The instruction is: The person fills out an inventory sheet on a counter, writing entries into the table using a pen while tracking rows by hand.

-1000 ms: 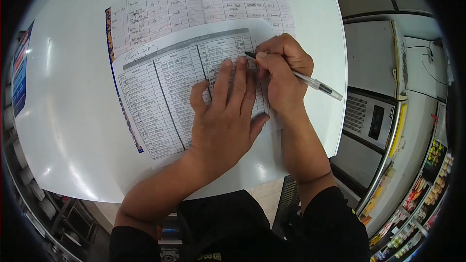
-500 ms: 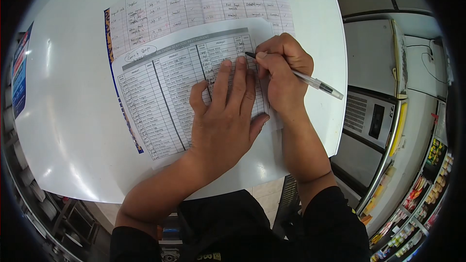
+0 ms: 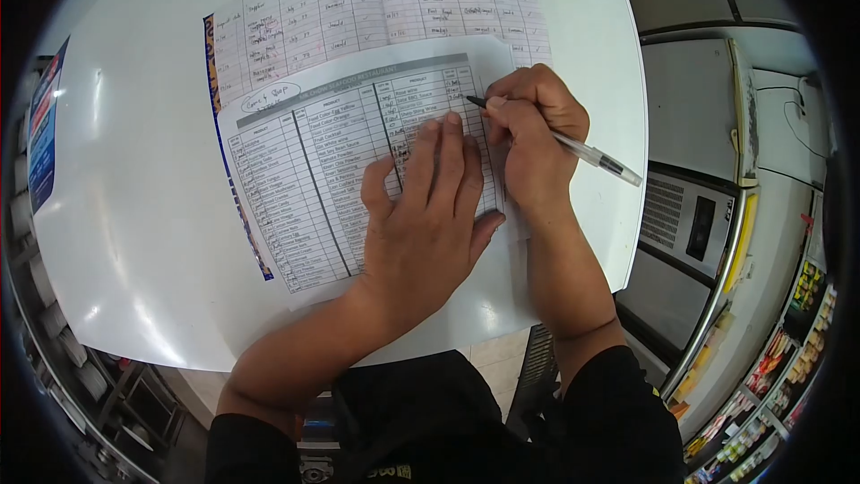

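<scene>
My left hand (image 3: 425, 224) lies flat with its fingers spread over the lower right part of a printed list (image 3: 336, 179), pressing on the paper. My right hand (image 3: 537, 139) is closed round a clear pen (image 3: 596, 158) with a black tip. That tip is at the narrow columns near the list's upper right, just above my left fingertips. Handwriting shows in several cells, and a circled note stands at the top left. Under the list lies an open lined notebook (image 3: 296, 22) with handwritten tables; its lower part is hidden.
The papers rest on a glossy white table (image 3: 134, 215). At its left edge lies a blue printed sheet (image 3: 47, 139). A steel appliance (image 3: 685, 220) stands to the right, with shelves of colourful packets (image 3: 770, 358) beyond. Stacked dishes (image 3: 67, 350) are at the lower left.
The papers and both hands appear slightly further right in the view. The pen tip remains near the same columns, and both hands keep their pose.
</scene>
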A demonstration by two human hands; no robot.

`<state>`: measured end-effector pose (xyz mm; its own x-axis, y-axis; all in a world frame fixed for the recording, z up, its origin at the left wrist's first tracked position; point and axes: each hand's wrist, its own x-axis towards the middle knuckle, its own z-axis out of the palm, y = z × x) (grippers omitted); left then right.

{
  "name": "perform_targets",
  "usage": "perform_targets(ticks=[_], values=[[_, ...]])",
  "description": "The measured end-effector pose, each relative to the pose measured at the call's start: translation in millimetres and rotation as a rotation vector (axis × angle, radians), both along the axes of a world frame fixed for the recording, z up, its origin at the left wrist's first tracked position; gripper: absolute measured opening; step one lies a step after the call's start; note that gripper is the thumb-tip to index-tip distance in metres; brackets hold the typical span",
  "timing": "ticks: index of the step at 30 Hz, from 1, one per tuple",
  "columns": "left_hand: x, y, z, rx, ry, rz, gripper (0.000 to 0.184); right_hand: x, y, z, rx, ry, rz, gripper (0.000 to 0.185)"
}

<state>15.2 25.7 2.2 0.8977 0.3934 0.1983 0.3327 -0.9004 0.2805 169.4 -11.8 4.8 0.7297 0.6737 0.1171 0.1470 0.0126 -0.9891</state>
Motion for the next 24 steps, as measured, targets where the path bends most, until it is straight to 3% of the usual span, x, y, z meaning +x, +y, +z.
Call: perform_targets(ticks=[7, 9, 12, 16, 18, 24], values=[[0.1, -1.9, 0.4, 0.015, -0.004, 0.016, 0.066, 2.7, 0.4, -0.2, 0.091, 0.08, -0.011, 0.012], [-0.2, -1.6, 1.3, -0.003, 0.005, 0.01, 0.065, 4.7, 1.5, 3.0, 0.115, 0.237, -0.1, 0.007], [0.1, -2.2, 0.5, -0.014, -0.01, 0.011, 0.066, 5.1, -5.6, 12.4, 0.09, 0.241, 0.066, 0.008], [0.4, -3.1, 0.8, -0.011, 0.013, 0.005, 0.067, -7.8, 1.3, 12.3, 0.001, 0.223, 0.054, 0.007], [0.9, -2.3, 0.7, -0.003, -0.003, 0.004, 0.068, -5.4, 3.7, -1.5, 0.052, 0.049, 0.019, 0.006], [0.9, -1.5, 2.1, -0.006, 0.0, -0.007, 0.07, -6.8, -3.0, -3.1, 0.086, 0.11, 0.024, 0.01]])
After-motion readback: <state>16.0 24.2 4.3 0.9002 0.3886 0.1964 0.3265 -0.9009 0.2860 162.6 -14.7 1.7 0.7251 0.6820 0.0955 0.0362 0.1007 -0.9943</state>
